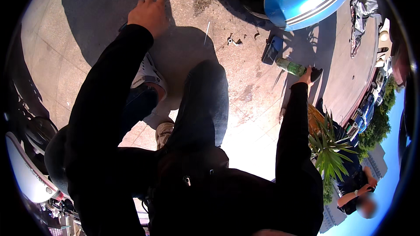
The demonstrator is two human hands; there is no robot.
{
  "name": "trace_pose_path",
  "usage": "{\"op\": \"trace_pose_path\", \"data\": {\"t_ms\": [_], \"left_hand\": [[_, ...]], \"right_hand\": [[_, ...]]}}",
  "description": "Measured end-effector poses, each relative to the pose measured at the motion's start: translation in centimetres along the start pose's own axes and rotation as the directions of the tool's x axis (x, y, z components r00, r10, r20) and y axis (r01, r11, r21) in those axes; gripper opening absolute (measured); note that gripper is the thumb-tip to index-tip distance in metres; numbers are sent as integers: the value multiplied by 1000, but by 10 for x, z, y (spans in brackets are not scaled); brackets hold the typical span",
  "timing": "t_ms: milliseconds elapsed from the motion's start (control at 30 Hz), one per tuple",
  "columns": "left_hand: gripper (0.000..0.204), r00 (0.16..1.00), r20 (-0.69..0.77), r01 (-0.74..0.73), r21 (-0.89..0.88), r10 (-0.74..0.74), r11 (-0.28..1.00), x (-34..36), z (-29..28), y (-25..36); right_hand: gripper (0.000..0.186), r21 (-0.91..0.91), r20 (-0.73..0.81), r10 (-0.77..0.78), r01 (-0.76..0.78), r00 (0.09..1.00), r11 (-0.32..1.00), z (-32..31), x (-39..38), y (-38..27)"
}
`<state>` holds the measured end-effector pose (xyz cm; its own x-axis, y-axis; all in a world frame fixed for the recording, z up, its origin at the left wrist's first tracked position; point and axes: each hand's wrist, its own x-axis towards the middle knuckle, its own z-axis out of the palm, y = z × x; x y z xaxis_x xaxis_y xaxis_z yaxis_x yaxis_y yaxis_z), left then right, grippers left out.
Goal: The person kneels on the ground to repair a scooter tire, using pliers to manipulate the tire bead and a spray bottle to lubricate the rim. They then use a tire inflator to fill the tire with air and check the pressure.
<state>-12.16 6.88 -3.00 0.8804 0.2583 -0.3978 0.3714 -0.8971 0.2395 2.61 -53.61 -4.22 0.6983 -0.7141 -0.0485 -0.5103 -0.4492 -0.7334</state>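
My left hand (149, 16) hangs over the shaded pavement at the upper left, seen from the back. Its fingers are bent but slightly apart, and nothing shows in them. Out to the right, my right hand (305, 78) is closed around the narrower end of a green bottle (292, 67). A dark end piece sticks out past the fingers. Beside the bottle's other end lies a dark flat rectangular object (272, 50), like a phone. Farther left on the ground are a small silver metal part (235, 42), dark bits and a thin pale rod (207, 32).
A glossy blue motorbike body panel (306, 0) with white stripes stands at the top right. A crumpled dark and silver cover (363, 17) lies beyond it. A spiky potted plant (328, 150) and another person (356, 190) are at the right. A white vehicle panel (28, 175) is at lower left.
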Motion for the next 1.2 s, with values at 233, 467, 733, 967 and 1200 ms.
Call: {"op": "trace_pose_path", "data": {"t_ms": [233,467,733,967,1200], "left_hand": [[67,995,90,68,-388,-36,919,19,-6,55],[55,971,182,-57,-457,156,887,45,-49,89],[44,878,130,-2,-961,461,275,116,56,82],[41,752,-2,-342,-856,659,388,119,38,116],[57,671,300,296,-947,678,125,111,12,120]], "right_hand": [[35,320,618,-464,337,635,886,23,-242,-109],[39,196,418,-480,440,771,876,99,-373,-163],[40,172,284,-197,152,938,973,161,-387,-154],[28,113,283,-157,130,946,985,151,-391,-181],[35,16,132,-495,498,859,867,155,-380,-195]]}}
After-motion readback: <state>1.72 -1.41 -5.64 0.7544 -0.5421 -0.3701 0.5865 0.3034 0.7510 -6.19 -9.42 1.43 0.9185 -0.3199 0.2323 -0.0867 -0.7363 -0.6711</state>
